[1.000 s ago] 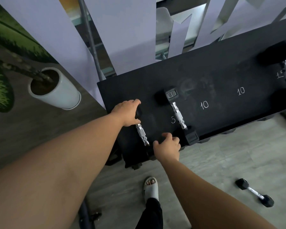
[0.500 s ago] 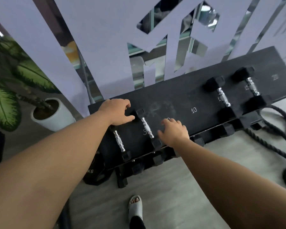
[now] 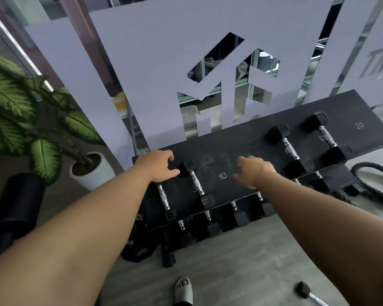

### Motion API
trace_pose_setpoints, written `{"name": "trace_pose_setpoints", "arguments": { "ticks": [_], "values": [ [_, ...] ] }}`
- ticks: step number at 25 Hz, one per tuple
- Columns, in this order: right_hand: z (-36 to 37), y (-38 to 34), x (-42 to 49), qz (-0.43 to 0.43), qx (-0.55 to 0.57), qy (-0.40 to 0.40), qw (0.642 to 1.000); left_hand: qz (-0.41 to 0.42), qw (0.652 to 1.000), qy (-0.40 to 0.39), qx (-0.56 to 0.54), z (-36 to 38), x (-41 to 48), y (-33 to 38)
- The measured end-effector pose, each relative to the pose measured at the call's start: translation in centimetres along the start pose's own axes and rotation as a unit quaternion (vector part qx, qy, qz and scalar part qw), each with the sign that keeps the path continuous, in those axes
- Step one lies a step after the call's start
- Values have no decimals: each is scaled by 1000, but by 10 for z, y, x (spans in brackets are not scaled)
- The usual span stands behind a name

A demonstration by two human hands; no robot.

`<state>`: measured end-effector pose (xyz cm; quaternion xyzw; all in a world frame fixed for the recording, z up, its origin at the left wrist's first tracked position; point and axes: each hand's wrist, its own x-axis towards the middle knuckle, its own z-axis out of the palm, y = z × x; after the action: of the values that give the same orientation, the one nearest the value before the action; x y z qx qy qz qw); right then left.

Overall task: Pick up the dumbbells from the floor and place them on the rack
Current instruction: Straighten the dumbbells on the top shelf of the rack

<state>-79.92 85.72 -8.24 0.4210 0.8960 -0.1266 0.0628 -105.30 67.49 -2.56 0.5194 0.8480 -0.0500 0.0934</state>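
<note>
Black rubber and chrome fill the middle of the view: a dark rack (image 3: 252, 140) with a flat top shelf stands against a pale lilac panel (image 3: 164, 74) with cut-out shapes. White numbers are painted on the shelf, a 10 between the two hands and a 20 toward the far right end.

Two small dumbbells lie side by side at the left end of the top shelf. The left hand (image 3: 157, 165) rests over the far head of the leftmost dumbbell (image 3: 164, 198), fingers curled loosely on it, thumb pointing toward the neighbouring dumbbell (image 3: 197, 183); whether it grips or merely touches cannot be told. The right hand (image 3: 255, 171) hangs above the bare part of the shelf just right of the painted 10, fingers spread and bent, holding nothing.

Further right on the same shelf sit two larger dumbbells: one (image 3: 290, 149) near the middle, another (image 3: 326, 138) beside it toward the 20. A lower shelf (image 3: 332, 180) shows under the front edge, with chrome handles of more dumbbells peeking out in a row.

On the grey floor (image 3: 241, 261) at the lower right lies one dumbbell (image 3: 305, 291), partly cut off by the frame edge and well apart from the rack. A foot in a pale slipper (image 3: 183, 288) stands near the bottom edge. A potted plant (image 3: 31, 120) in a white pot stands left of the rack, and a thick dark rope (image 3: 376, 184) coils on the floor at its right end.
</note>
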Motion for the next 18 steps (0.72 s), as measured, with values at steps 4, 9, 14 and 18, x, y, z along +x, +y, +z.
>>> {"name": "trace_pose_setpoints", "arguments": {
  "ticks": [4,9,14,18],
  "values": [
    [21,3,10,30,55,-29,998,23,1000,-5,-9,14,34,13],
    [103,-9,41,90,121,-113,982,59,997,-30,-43,62,122,16],
    [165,-31,97,154,147,-170,962,83,992,-89,-29,123,215,6],
    [184,-45,147,209,193,-160,945,88,985,-148,-7,155,273,-9]
  ]
}}
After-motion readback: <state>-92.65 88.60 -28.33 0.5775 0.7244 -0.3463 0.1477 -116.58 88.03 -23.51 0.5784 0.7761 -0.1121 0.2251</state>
